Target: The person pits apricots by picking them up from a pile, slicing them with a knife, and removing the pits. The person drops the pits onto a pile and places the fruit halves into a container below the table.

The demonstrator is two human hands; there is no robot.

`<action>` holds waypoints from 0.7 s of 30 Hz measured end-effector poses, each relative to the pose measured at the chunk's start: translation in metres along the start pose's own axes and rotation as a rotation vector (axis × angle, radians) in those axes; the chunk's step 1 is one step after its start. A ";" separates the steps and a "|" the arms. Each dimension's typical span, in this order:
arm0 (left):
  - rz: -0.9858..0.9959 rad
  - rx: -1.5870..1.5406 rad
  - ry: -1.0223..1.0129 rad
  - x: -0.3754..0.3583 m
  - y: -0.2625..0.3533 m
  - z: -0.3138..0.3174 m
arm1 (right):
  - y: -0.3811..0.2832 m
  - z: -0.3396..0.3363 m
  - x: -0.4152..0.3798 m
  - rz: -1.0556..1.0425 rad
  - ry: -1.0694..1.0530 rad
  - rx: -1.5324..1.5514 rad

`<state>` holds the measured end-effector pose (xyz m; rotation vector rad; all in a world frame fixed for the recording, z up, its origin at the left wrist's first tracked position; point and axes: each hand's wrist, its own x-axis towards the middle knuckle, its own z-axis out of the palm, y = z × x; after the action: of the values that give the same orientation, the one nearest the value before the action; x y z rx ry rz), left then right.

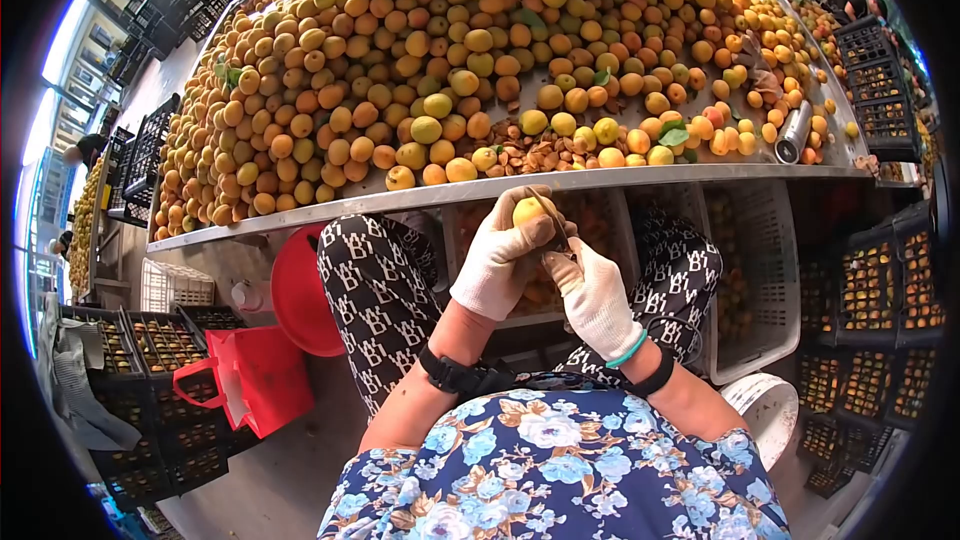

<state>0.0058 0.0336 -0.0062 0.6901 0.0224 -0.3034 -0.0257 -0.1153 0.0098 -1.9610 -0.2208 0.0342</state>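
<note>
At the near rim of a metal table [350, 205], grasping a yellow apricot [527, 210] in the gloved left hand [495, 265] and clasping what looks like a small knife [550, 208] in the gloved right hand [597, 308], close against the apricot; hard to tell if cutting in. Facing heaped fruit [350, 70], with brown pieces [540, 156] just ahead and a red bag [265, 375] off to the left.
</note>
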 end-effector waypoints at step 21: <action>-0.195 -0.150 0.079 0.007 -0.024 -0.001 | 0.032 0.008 0.004 0.089 -0.003 -0.023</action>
<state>0.0060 0.0149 -0.0229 0.5516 0.1871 -0.4562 -0.0180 -0.1193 -0.0218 -1.9926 -0.1367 0.0932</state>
